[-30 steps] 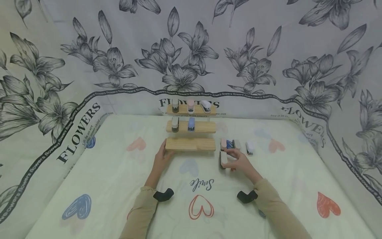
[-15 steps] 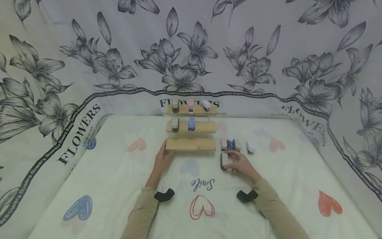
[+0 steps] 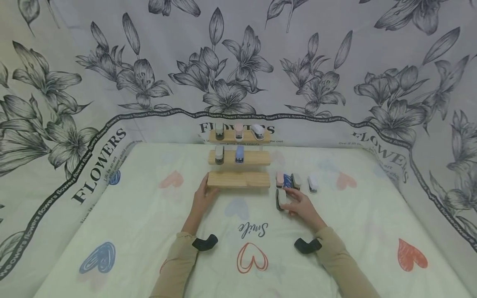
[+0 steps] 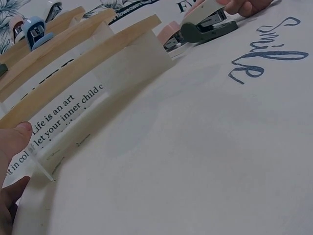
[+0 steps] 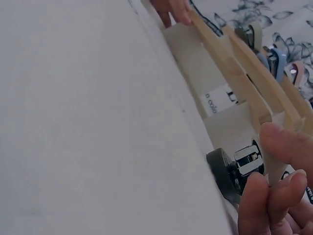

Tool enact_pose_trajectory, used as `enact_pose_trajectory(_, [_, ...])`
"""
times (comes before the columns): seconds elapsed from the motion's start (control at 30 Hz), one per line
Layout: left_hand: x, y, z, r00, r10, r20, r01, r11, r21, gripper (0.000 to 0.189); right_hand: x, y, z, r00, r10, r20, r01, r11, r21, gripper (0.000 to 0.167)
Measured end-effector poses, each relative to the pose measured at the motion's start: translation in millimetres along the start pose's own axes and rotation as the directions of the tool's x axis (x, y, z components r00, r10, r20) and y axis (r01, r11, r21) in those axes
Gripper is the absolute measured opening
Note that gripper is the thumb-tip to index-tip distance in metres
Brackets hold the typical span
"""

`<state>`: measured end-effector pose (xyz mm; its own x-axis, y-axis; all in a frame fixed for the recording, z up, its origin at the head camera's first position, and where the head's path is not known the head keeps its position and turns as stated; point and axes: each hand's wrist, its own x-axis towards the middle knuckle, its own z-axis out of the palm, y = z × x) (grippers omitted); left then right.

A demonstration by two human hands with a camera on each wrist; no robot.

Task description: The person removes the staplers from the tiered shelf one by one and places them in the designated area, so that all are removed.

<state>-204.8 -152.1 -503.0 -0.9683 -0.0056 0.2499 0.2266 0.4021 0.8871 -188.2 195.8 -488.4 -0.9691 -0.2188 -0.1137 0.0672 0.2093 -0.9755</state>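
Observation:
In the head view a stepped rack with wooden shelves stands at the middle of the table. My left hand point(image 3: 202, 198) holds the left end of its lowest shelf point(image 3: 238, 179), thumb along the front edge in the left wrist view. Right of the rack, my right hand point(image 3: 302, 207) pinches a small stapler point(image 3: 281, 199) with a pale top and dark green base between thumb and fingers. The stapler's base point(image 5: 224, 171) shows in the right wrist view, partly covered by the fingers. Behind it on the cloth are a pink stapler point(image 3: 280, 179), a beige stapler point(image 3: 296, 180) and a white stapler point(image 3: 312, 183).
The middle shelf point(image 3: 258, 157) carries a beige stapler point(image 3: 220, 155) and a blue stapler point(image 3: 239, 154). On the top shelf are a greyish stapler point(image 3: 219, 131), a pink one and a tilted white one point(image 3: 258, 131). Flower-printed fabric point(image 3: 227, 95) hangs behind the table.
The right hand and the pinched stapler have shifted very slightly to the right. The left hand stays at the shelf's end, and the other staplers have not moved.

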Motion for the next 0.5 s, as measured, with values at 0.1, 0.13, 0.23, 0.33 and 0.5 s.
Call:
enact_pose_trajectory(0.1, [-0.1,-1.0,0.3,1.0,-0.002,-0.001,0.002,1.0,0.005,0.071,-0.4,-0.1,-0.7,1.0,-0.01,0.011,0.01,1.0,0.01,0.064])
enact_pose_trajectory(0.13, [-0.2,-1.1,0.3,1.0,0.001,-0.002,-0.001,1.0,0.005,0.071,-0.2,-0.4,-1.0,1.0,-0.003,0.012,0.003,1.0,0.017,0.064])
enact_pose_trajectory(0.23, [0.5,-1.0,0.5,1.0,0.009,-0.008,-0.009,1.0,0.011,0.07,0.1,-0.5,-1.8,1.0,0.011,0.017,-0.012,1.0,0.024,0.065])
enact_pose_trajectory(0.33, [1.0,0.3,0.2,1.0,0.023,-0.009,-0.023,1.0,0.002,0.069,0.2,0.1,-1.7,1.0,0.026,0.002,-0.026,0.999,0.021,0.066])
enact_pose_trajectory(0.5, [0.6,2.6,0.7,1.0,0.018,-0.011,-0.018,1.0,-0.014,0.069,-2.0,-0.4,-1.9,1.0,0.018,-0.008,-0.019,1.0,-0.02,0.067])
